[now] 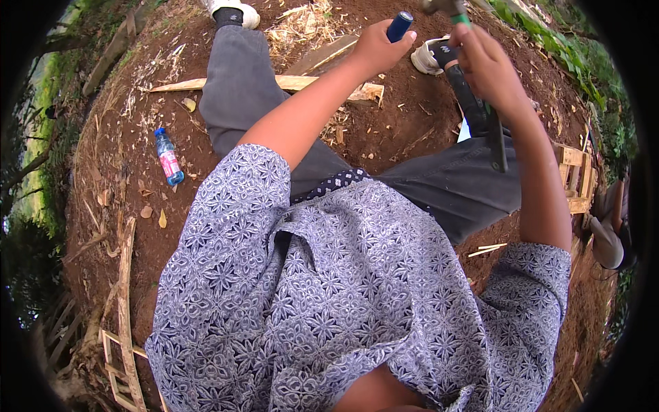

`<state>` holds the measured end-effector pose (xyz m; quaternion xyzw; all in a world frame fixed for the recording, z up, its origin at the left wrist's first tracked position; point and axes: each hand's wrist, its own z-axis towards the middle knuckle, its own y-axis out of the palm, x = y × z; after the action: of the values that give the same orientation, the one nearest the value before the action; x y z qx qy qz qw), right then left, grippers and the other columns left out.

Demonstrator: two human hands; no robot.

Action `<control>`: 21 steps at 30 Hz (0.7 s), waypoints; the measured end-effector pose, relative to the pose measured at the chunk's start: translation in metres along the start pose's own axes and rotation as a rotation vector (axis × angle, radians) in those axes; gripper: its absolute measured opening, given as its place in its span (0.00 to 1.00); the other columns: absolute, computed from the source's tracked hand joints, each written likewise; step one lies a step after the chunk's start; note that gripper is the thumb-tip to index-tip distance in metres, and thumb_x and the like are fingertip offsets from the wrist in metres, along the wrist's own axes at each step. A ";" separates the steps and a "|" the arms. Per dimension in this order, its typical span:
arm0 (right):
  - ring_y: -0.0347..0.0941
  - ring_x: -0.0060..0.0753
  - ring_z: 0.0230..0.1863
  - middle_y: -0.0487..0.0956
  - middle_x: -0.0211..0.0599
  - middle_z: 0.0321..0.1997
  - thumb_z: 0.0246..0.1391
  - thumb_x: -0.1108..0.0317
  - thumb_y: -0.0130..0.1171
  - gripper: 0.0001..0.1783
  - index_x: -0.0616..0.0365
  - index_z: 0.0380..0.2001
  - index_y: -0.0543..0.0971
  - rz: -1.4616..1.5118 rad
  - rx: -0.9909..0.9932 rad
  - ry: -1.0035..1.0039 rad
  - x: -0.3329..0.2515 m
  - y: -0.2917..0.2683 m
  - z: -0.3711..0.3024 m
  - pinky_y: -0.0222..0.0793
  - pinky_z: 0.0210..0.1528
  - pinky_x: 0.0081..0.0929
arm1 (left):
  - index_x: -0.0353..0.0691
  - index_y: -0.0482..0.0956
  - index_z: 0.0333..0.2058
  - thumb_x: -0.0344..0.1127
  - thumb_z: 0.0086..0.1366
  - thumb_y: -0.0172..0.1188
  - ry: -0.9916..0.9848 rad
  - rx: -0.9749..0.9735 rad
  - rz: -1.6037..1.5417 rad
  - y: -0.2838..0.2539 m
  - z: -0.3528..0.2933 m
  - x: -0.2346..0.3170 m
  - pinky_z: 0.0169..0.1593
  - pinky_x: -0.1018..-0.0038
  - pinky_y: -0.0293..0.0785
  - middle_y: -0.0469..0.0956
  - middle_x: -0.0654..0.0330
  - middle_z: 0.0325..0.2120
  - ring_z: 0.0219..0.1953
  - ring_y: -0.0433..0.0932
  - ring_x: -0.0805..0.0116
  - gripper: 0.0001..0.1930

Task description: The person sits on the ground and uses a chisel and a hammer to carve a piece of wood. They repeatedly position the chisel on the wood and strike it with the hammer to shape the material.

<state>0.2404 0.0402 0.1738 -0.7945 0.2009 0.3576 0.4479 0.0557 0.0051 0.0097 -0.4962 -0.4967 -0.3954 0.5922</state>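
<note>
My left hand point(383, 51) is wrapped round the dark blue handle of a chisel point(399, 26), whose capped end points up; its blade is out of sight below my fist. To the right, my right hand point(486, 65) grips a hammer point(498, 141) with a dark handle and a green band by the head. The hammer head point(443, 5) is raised at the top edge, apart from the chisel and slightly blurred. Beneath my left forearm lies a split length of pale wood point(185, 86), between my spread legs. A thicker plank point(333, 51) lies just beyond it.
Wood shavings point(298, 31) litter the brown soil. A plastic bottle point(169, 159) with a blue cap lies left of my leg. Slatted wooden frames stand at right point(575, 177) and lower left point(117, 374). Part of another person point(607, 240) shows at the right rim.
</note>
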 end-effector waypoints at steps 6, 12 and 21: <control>0.51 0.09 0.17 0.58 0.18 0.22 0.75 0.49 0.44 0.22 0.57 0.44 0.74 0.447 0.085 -0.181 -0.031 -0.005 -0.001 0.47 0.16 0.15 | 0.40 0.77 0.30 0.50 0.69 0.64 -0.029 -0.021 -0.033 -0.015 0.000 -0.022 0.31 0.73 0.71 0.75 0.68 0.22 0.26 0.74 0.78 0.18; 0.52 0.11 0.18 0.62 0.18 0.21 0.75 0.47 0.46 0.21 0.54 0.37 0.75 -0.015 -0.011 -0.029 -0.026 -0.011 0.013 0.49 0.19 0.16 | 0.39 0.77 0.29 0.53 0.67 0.64 -0.030 -0.070 0.036 -0.010 -0.003 -0.007 0.32 0.68 0.69 0.74 0.65 0.21 0.26 0.72 0.72 0.21; 0.54 0.13 0.18 0.60 0.17 0.20 0.76 0.48 0.44 0.22 0.52 0.33 0.71 0.158 -0.029 -0.136 -0.019 -0.011 0.007 0.55 0.20 0.19 | 0.38 0.79 0.31 0.51 0.66 0.64 -0.083 -0.123 0.036 -0.009 -0.001 -0.001 0.34 0.65 0.71 0.75 0.61 0.21 0.26 0.73 0.68 0.19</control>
<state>0.2322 0.0519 0.1921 -0.7563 0.2268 0.4478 0.4194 0.0471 0.0019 0.0104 -0.5565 -0.4867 -0.3935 0.5464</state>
